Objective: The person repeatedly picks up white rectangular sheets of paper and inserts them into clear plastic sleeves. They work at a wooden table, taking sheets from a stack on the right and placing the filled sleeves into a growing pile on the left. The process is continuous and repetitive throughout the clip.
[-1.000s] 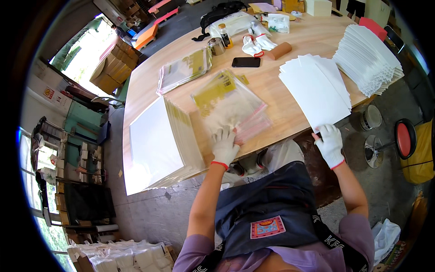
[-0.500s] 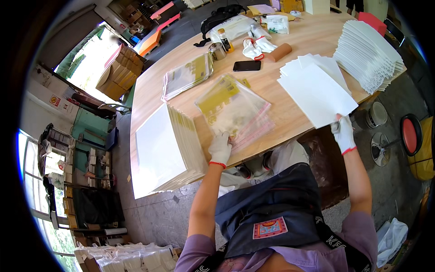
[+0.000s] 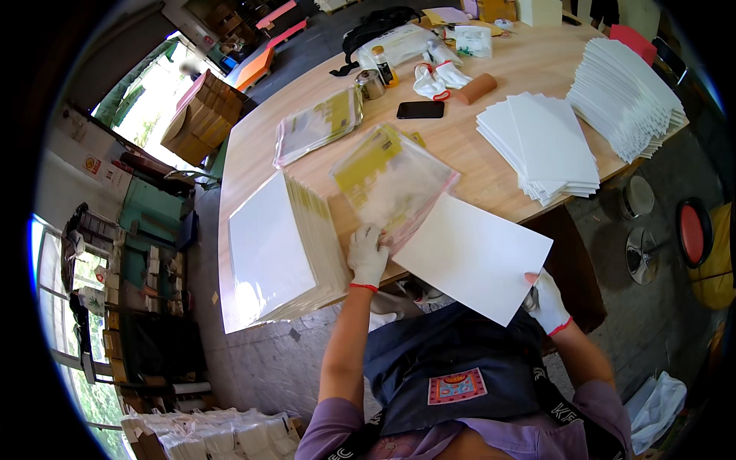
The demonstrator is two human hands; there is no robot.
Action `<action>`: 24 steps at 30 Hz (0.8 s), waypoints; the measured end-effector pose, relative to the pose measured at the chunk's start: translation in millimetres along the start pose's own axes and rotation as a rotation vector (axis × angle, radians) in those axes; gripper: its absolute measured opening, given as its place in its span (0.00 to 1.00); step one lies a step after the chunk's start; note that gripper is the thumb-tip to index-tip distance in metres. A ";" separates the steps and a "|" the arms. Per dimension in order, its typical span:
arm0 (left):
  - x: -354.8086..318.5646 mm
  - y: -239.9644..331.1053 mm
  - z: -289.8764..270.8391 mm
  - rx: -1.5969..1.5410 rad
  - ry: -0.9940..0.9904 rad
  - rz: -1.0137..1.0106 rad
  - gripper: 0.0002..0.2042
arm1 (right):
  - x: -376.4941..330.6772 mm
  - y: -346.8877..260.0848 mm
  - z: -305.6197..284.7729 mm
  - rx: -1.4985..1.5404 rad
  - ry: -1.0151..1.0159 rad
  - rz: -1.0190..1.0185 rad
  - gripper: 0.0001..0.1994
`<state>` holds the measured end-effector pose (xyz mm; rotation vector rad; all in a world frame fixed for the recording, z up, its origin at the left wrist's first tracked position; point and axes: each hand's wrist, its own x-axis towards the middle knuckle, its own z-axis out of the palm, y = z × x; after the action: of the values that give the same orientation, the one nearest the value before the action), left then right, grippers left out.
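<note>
My right hand [image 3: 547,302], in a white glove with a red cuff, pinches one corner of a white sheet of board [image 3: 477,257]. The board's far-left end lies over the pink edge of a loose pile of clear plastic bags [image 3: 399,178] printed in gold. My left hand [image 3: 369,254], gloved the same way, is closed at the near edge of those bags, its fingertips pressed on the plastic. Left of it stands a thick stack of bagged white boards [image 3: 270,241]. A fanned pile of white boards [image 3: 548,146] lies at the right of the table.
A taller stack of white boards [image 3: 625,100] fills the right end of the wooden table [image 3: 253,146]. Farther back are more plastic bags [image 3: 320,126], a black phone [image 3: 420,110], spare gloves [image 3: 438,79], a brown roll [image 3: 476,89], a jar [image 3: 370,84] and a bottle [image 3: 384,67].
My right hand has drawn the top white board off the fanned pile, toward me and left, onto the bags' edge. My left hand stays at the bags, shifted slightly.
</note>
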<state>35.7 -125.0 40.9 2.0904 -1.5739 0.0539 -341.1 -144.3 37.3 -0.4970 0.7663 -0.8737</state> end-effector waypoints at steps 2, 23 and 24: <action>0.8 2.7 -6.5 -0.104 -0.076 -0.060 0.16 | 2.1 8.2 2.6 0.101 0.052 0.013 0.17; -50.2 61.6 95.8 -2.024 -0.002 -0.883 0.20 | -44.4 9.9 70.3 -0.094 -0.046 0.037 0.14; -54.1 62.6 100.8 -2.112 -0.076 -0.913 0.19 | -48.1 8.0 72.2 -0.115 -0.029 0.044 0.14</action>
<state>-65.8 -131.7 -40.6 0.6757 0.0399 -1.3055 -301.5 -94.3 96.5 -0.5906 0.8009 -0.7827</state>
